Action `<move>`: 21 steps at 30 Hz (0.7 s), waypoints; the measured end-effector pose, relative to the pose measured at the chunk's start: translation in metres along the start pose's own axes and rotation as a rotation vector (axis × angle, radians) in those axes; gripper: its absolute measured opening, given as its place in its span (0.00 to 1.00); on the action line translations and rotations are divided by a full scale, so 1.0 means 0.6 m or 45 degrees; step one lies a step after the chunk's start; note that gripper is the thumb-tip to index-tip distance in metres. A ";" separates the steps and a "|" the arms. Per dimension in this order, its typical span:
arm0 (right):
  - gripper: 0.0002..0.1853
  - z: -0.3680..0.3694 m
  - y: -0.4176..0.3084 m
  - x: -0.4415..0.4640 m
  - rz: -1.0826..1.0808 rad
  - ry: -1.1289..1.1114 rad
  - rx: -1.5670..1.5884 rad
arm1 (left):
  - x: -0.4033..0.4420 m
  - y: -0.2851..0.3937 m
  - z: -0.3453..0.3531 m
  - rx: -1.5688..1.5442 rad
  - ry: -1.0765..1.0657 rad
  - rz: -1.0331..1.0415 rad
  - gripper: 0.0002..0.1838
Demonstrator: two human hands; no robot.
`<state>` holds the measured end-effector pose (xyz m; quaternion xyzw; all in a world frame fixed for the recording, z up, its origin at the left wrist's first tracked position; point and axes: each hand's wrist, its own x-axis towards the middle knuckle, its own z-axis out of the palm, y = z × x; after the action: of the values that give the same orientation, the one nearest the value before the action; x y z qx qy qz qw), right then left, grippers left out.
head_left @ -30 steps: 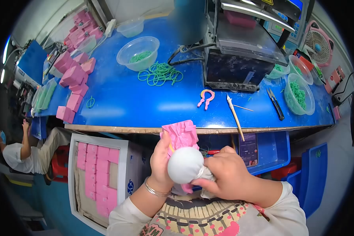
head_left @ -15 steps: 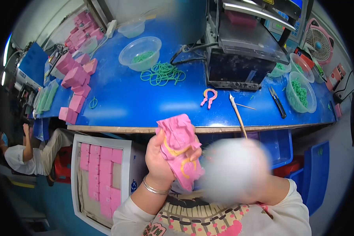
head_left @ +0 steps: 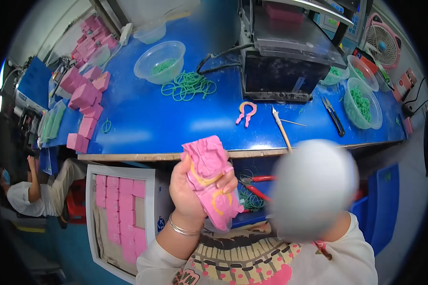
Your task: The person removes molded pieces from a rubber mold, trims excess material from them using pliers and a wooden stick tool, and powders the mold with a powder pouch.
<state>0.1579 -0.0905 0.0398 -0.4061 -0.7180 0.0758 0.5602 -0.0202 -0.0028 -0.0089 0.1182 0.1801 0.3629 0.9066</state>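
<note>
My left hand (head_left: 186, 191) is wrapped round a crumpled pink piece (head_left: 211, 183) with yellow curved marks, held in front of the table's front edge. A large rounded grey-white bundle (head_left: 315, 189), smeared by motion, is at the right in front of my right forearm. It hides my right hand and its fingers. A pink and yellow horseshoe-shaped piece (head_left: 246, 114) lies on the blue table (head_left: 152, 124). Beside it are a pointed wooden stick (head_left: 281, 129) and black snips (head_left: 333, 117). Red-handled pliers (head_left: 259, 184) lie below the edge, among green bands.
A black machine (head_left: 283, 73) stands at the back. Bowls (head_left: 160, 61) of green bands sit on both sides of it. Pink blocks (head_left: 84, 95) are piled left, above a white box (head_left: 150, 199) of pink blocks. A masked person (head_left: 26, 192) sits far left.
The white bundle has moved away from my left hand, to the right and upward. My left fingers have closed round the pink piece, now more exposed. The pliers have come into sight.
</note>
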 end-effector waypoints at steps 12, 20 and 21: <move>0.19 -0.073 0.028 -0.062 0.574 0.388 -0.694 | -0.002 0.001 -0.003 0.055 -0.393 -0.037 0.35; 0.11 -0.129 0.097 -0.070 0.693 0.134 -1.784 | 0.002 0.005 -0.008 -0.047 -0.551 -0.244 0.36; 0.11 -0.119 0.095 -0.059 0.687 0.134 -1.786 | 0.002 0.006 -0.009 -0.049 -0.555 -0.241 0.36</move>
<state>0.2495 -0.1009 0.0072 -0.8325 -0.4458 -0.2842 0.1655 -0.0240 0.0010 -0.0129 0.1590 -0.0166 0.2454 0.9561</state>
